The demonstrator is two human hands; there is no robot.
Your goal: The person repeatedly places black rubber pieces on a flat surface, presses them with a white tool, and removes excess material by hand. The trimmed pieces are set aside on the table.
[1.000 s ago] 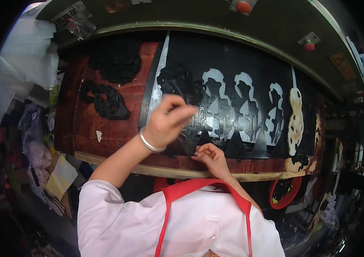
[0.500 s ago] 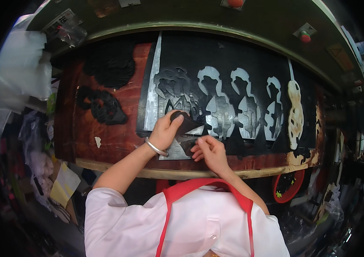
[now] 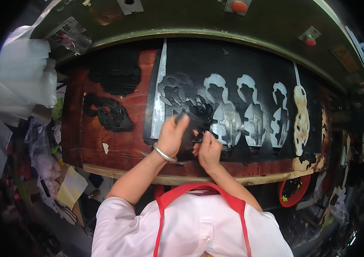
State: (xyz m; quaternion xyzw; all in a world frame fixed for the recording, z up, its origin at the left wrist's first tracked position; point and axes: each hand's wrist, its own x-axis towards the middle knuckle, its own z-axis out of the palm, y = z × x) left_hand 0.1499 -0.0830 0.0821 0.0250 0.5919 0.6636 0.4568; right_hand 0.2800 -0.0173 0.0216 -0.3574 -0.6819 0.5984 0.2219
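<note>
My left hand, with a silver bangle at its wrist, is closed on a thin, dark cut-out piece at the front of the bench. The thumb of that hand lies on top of the piece. My right hand pinches the right side of the same piece, fingers pressed together. Just beyond my hands, loose black cut-outs lie heaped on a black sheet. Several shaped openings in the sheet, to the right, show a pale grey surface. The piece's full outline is partly hidden by my fingers.
A cream-coloured openwork form lies on the sheet's right end. On the reddish board at left are two piles of black cut-outs. A green machine beam with red buttons spans the back. A red basin stands below, right.
My right hand has come in from loosely curled fingers to a pinch on the dark piece. That piece now spreads between both hands, over the pale patch that showed in front. The view has shifted slightly.
</note>
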